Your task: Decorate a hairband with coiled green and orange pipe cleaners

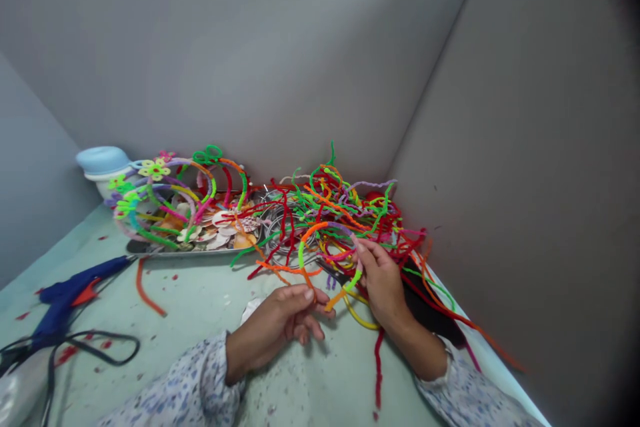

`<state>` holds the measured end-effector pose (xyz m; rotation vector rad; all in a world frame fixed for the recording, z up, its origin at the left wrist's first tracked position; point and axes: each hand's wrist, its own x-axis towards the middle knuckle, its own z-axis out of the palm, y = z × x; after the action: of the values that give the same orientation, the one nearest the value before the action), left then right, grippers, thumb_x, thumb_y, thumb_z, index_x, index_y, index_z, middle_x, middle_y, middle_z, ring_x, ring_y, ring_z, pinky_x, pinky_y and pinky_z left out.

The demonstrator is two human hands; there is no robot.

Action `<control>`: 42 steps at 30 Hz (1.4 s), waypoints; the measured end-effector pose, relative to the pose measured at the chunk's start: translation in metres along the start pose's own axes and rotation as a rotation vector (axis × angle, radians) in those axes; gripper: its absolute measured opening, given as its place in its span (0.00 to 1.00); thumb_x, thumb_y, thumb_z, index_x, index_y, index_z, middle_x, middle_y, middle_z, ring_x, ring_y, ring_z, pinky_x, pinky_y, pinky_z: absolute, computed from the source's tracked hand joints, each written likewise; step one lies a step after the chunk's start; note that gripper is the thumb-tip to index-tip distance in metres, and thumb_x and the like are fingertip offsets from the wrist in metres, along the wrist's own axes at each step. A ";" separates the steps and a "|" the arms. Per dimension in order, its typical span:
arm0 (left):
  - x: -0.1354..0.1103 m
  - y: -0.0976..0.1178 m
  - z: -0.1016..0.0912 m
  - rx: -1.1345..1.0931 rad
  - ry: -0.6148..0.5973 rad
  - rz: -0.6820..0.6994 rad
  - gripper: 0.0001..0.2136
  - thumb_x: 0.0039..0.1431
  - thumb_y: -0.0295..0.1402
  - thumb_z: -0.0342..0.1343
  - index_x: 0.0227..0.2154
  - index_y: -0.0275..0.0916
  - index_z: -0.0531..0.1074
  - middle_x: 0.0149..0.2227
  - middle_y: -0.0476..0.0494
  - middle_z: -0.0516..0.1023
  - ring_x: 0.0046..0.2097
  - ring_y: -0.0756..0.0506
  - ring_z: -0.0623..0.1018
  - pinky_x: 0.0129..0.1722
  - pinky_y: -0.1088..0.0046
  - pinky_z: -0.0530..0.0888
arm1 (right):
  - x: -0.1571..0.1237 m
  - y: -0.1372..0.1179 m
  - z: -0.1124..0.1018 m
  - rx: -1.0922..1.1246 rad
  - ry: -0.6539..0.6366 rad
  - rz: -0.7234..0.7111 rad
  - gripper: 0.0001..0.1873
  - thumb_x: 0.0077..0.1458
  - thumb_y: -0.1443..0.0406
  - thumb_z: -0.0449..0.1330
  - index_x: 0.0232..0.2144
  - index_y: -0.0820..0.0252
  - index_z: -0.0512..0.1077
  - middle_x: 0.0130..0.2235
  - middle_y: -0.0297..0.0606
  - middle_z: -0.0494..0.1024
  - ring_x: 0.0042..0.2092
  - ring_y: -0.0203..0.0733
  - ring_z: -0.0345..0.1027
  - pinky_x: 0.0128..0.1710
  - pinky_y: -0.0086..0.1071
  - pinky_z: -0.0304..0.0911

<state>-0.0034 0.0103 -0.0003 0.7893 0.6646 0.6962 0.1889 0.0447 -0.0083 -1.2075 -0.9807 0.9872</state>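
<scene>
Far left, decorated hoops [213, 188] stand in a tray [200, 254], presumably to keep their curves uncrushed. Nearer, the left hand [287, 320] pinches one end of a multicoloured band [301, 254] while the right hand [383, 284] grips its right side, probably steadying the arc; the band lies between both hands, on the near side of tangled fuzzy stems [345, 202].

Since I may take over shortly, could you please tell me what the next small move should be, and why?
Probably the left hand should smooth down the orange end of the colourful band that it pinches, since the right hand grips the band's opposite side.
</scene>
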 end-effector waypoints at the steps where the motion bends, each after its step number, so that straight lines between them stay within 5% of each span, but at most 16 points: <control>1: -0.001 0.000 0.000 -0.026 0.000 -0.013 0.12 0.60 0.35 0.51 0.39 0.31 0.70 0.40 0.31 0.77 0.27 0.51 0.77 0.21 0.84 0.67 | -0.001 0.000 0.000 -0.025 0.009 -0.005 0.19 0.53 0.53 0.56 0.42 0.58 0.70 0.24 0.28 0.67 0.17 0.29 0.48 0.14 0.26 0.45; 6: -0.007 -0.001 0.002 -0.144 -0.009 -0.078 0.10 0.60 0.32 0.51 0.39 0.30 0.72 0.41 0.30 0.77 0.27 0.52 0.78 0.22 0.85 0.67 | -0.005 -0.004 0.004 -0.107 0.064 -0.131 0.15 0.54 0.56 0.55 0.40 0.59 0.68 0.28 0.32 0.70 0.27 0.35 0.61 0.26 0.28 0.58; 16: -0.006 -0.008 0.004 -0.171 -0.078 -0.130 0.09 0.58 0.29 0.54 0.33 0.28 0.75 0.36 0.35 0.78 0.23 0.55 0.75 0.24 0.83 0.71 | -0.010 0.003 0.009 -0.243 0.139 -0.303 0.12 0.56 0.59 0.54 0.40 0.59 0.66 0.31 0.35 0.70 0.31 0.37 0.63 0.32 0.31 0.60; 28: -0.002 -0.007 0.001 -0.199 0.030 -0.084 0.08 0.55 0.29 0.57 0.34 0.28 0.74 0.31 0.40 0.78 0.21 0.57 0.72 0.23 0.86 0.70 | -0.011 -0.006 0.006 -0.083 0.042 -0.114 0.18 0.56 0.57 0.53 0.47 0.58 0.67 0.26 0.30 0.65 0.25 0.34 0.57 0.25 0.28 0.57; 42: -0.002 -0.009 -0.003 -0.220 0.077 -0.114 0.08 0.49 0.28 0.63 0.30 0.32 0.70 0.28 0.42 0.78 0.19 0.59 0.69 0.17 0.88 0.63 | -0.014 -0.014 0.007 -0.041 0.007 -0.087 0.17 0.55 0.57 0.54 0.45 0.56 0.68 0.26 0.30 0.66 0.21 0.32 0.53 0.20 0.27 0.53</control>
<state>-0.0039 0.0049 -0.0088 0.5200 0.6836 0.6854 0.1794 0.0322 0.0049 -1.1909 -1.0442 0.8976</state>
